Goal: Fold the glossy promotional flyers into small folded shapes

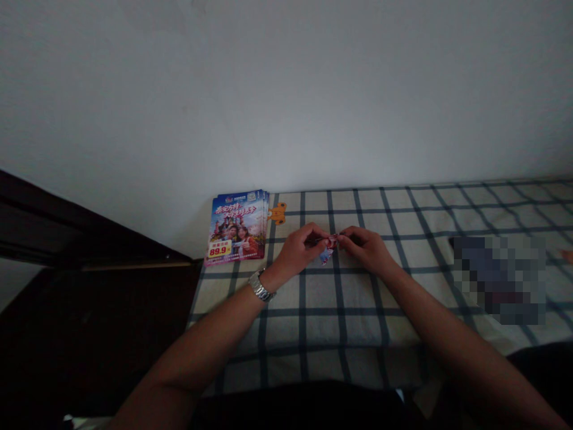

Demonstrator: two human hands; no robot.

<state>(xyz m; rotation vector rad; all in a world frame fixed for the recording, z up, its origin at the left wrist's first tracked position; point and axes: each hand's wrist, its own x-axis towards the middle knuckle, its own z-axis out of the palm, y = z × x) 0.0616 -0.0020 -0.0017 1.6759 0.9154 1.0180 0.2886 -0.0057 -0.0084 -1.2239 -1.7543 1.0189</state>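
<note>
My left hand (299, 249) and my right hand (366, 248) meet over a checked bedsheet (340, 298). Both pinch a small folded piece of coloured paper (329, 246), red and blue, held just above the sheet between the fingertips. A metal watch (260, 286) sits on my left wrist. The fingers of both hands are curled closed around the paper, which hides most of it.
A stack of colourful flyers (237, 227) lies at the sheet's far left corner against the white wall. A small orange paper shape (278, 212) rests beside it. A dark object, blurred out (499, 278), lies on the right. Dark wooden furniture (89, 251) stands at left.
</note>
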